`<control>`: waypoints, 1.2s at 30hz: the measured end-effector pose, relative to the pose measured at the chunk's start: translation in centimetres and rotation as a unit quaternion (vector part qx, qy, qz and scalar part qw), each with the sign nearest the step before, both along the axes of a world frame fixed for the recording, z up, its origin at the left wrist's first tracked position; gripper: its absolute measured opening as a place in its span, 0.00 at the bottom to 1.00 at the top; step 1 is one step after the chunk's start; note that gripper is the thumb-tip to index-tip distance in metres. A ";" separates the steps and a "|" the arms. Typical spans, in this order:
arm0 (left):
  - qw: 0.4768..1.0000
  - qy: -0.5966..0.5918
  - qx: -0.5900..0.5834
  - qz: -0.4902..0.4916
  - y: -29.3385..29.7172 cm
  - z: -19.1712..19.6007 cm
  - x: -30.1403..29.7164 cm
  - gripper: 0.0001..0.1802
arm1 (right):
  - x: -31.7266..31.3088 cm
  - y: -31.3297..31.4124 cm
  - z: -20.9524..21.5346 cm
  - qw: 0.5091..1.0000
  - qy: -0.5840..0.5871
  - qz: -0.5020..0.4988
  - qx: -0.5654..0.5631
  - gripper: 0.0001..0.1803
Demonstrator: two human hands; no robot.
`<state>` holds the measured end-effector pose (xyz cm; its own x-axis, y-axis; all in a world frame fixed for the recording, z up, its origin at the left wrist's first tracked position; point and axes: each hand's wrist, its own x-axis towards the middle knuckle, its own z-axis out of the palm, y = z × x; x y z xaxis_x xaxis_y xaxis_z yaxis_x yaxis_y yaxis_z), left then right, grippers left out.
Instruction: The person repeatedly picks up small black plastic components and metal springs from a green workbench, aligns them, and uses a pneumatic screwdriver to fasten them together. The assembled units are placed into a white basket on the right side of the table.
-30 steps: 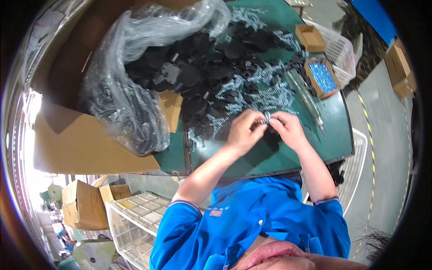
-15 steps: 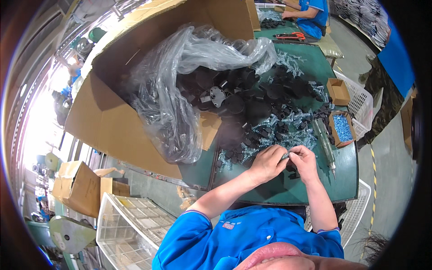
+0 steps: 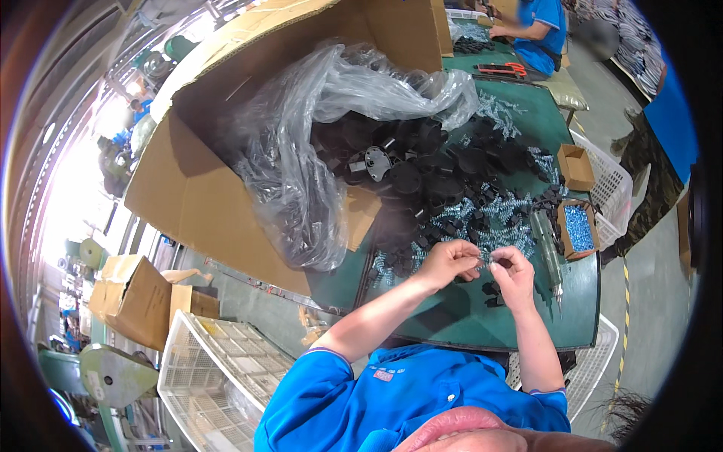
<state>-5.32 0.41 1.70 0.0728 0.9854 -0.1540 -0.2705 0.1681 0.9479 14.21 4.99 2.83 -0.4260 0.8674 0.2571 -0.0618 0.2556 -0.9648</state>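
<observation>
Over the near part of the green table (image 3: pixel 422 324), my two hands meet fingertip to fingertip. My left hand (image 3: pixel 448 265) pinches a small silvery coiled piece (image 3: pixel 484 257) that looks like a spring. Thumb and fingers of my right hand (image 3: pixel 515 280) are closed on a small dark part (image 3: pixel 503 263), mostly covered by the fingers. Just beyond them spreads a pile of silvery-blue coil springs (image 3: pixel 503 215) mixed with small black blocks. Several black parts (image 3: pixel 493 294) lie beneath my right hand.
Black round parts (image 3: pixel 407 177) spill from a large cardboard box (image 3: pixel 177 188) with clear plastic lining (image 3: pixel 290 166). To the right lie a green power screwdriver (image 3: pixel 547 252), a small box of blue pieces (image 3: pixel 578 228) and a small carton (image 3: pixel 576 167). A co-worker (image 3: pixel 538 34) sits beyond.
My fingertips have drawn slightly apart, so the coiled piece between them now shows. The whole view has shifted a little.
</observation>
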 end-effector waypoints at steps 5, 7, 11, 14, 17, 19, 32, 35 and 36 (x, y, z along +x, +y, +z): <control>0.975 -0.170 -0.084 0.116 0.4 -0.7 -0.6 0.14 | -0.3 2.1 1.7 0.981 -0.076 -0.025 0.178 0.08; 0.980 -0.158 -0.065 0.104 1.1 -1.0 0.6 0.13 | 0.2 5.5 -0.7 0.975 -0.096 -0.042 0.195 0.09; 0.987 -0.137 -0.021 0.074 0.6 -1.2 0.2 0.10 | 0.7 4.0 -0.1 0.836 -0.300 -0.157 0.431 0.20; 0.993 -0.089 0.010 0.076 -0.9 -1.7 -1.1 0.10 | 3.8 -0.3 -0.2 0.848 -0.416 0.042 0.325 0.24; 0.994 -0.076 0.013 0.083 -2.0 -1.8 -0.7 0.11 | 3.9 -4.2 -2.6 0.821 -0.437 0.047 0.366 0.24; 0.997 -0.029 0.061 0.023 -2.3 -2.3 0.2 0.11 | 4.4 -3.7 -4.5 0.821 -0.416 0.015 0.390 0.22; 0.974 0.138 0.114 -0.136 -5.5 -4.3 -1.2 0.09 | 7.4 -4.6 -5.1 0.812 -0.496 -0.028 0.306 0.19; 0.967 0.148 0.135 -0.155 -4.9 -4.5 -1.1 0.09 | 7.1 -4.4 -5.3 0.813 -0.481 -0.036 0.325 0.17; 0.964 0.157 0.141 -0.160 -4.8 -4.6 -0.9 0.09 | 7.1 -4.5 -5.2 0.813 -0.483 -0.035 0.322 0.17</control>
<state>-6.25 -4.38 -2.85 0.3736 0.9261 0.0522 0.0604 -0.0805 0.9949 21.28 0.51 -2.42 -0.6545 0.7159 0.2431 0.6821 0.6978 -0.2186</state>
